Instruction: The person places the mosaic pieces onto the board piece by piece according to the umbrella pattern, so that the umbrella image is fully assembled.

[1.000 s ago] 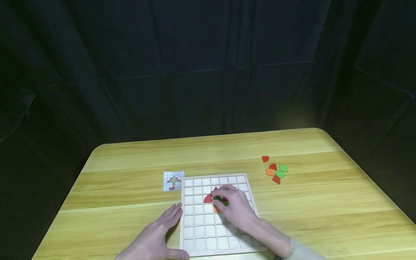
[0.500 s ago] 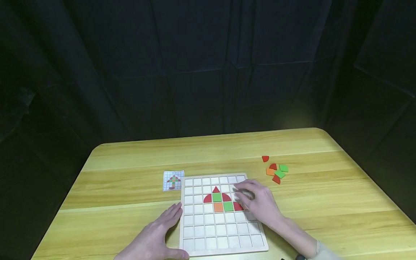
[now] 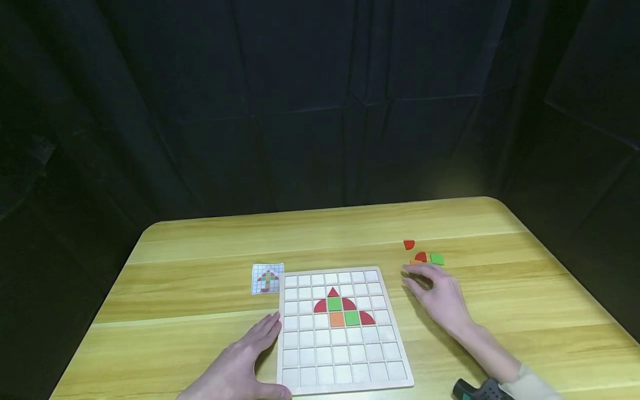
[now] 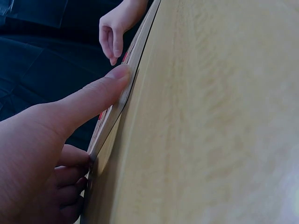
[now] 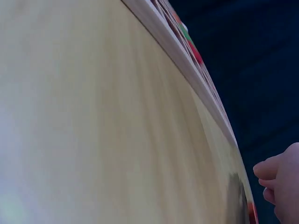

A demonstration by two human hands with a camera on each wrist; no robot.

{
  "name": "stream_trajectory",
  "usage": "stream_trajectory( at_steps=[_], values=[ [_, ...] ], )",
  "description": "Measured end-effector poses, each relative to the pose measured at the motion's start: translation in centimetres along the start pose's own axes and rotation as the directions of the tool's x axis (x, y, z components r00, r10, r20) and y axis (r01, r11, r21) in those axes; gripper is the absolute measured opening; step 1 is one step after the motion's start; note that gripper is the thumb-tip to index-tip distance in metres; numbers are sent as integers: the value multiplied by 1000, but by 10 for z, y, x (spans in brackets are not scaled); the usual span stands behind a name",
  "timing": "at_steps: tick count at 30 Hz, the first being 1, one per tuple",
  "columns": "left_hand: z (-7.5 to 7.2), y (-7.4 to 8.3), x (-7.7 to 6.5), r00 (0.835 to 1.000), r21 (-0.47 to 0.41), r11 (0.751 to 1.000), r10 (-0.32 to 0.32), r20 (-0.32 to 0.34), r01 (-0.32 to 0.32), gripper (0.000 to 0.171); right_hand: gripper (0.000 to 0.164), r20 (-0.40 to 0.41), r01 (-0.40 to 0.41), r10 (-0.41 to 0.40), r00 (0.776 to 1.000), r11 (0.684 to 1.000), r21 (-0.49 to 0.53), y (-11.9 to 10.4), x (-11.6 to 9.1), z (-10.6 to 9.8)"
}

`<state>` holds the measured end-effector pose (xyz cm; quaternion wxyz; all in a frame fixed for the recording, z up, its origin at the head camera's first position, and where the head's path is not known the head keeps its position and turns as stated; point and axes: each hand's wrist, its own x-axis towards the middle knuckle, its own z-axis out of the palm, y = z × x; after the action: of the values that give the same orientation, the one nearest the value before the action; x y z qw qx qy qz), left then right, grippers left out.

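Observation:
My left hand (image 3: pixel 240 355) rests with extended fingers along the left side of a white gridded board (image 3: pixel 324 355), its thumb at the near-left corner. On the grid lie a red triangle (image 3: pixel 333 292), two green squares (image 3: pixel 334 304), an orange square (image 3: pixel 337 319) and several red quarter-circle tiles (image 3: pixel 367 318). Over the table right of the board is my right hand (image 3: pixel 442 300), thumb and fingers apart, nothing seen between them. Just beyond its fingertips are loose tiles: red quarter-circles (image 3: pixel 409 244), a green square (image 3: pixel 437 259) and a partly covered orange one (image 3: pixel 415 261). The hand hides other tiles.
A small pattern card (image 3: pixel 267 279) printed with a coloured figure on a grid lies by the board's far-left corner. Wooden tabletop (image 3: pixel 175 283) extends around the board. Behind it hangs a dark curtain (image 3: pixel 320 155). A black device (image 3: pixel 482 390) is on the right wrist.
My right hand has left the middle of the board and moved right to the loose tiles. A green square is uncovered below the red triangle. The left hand stays in place.

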<state>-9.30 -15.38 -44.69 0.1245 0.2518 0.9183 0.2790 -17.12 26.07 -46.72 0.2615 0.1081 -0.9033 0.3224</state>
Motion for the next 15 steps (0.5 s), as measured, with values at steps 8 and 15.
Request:
stream_trajectory(
  at_steps=[8, 15],
  values=[
    [0, -1, -1, 1000, -9, 1000, 13, -1, -13, 118, 25, -70, -115, 110, 991, 991, -68, 28, 3, -20],
    [0, -1, 0, 1000, -3, 1000, 17, -6, -17, 118, 25, -73, -208, 202, 977, 975, -82, 37, 4, -28]
  ],
)
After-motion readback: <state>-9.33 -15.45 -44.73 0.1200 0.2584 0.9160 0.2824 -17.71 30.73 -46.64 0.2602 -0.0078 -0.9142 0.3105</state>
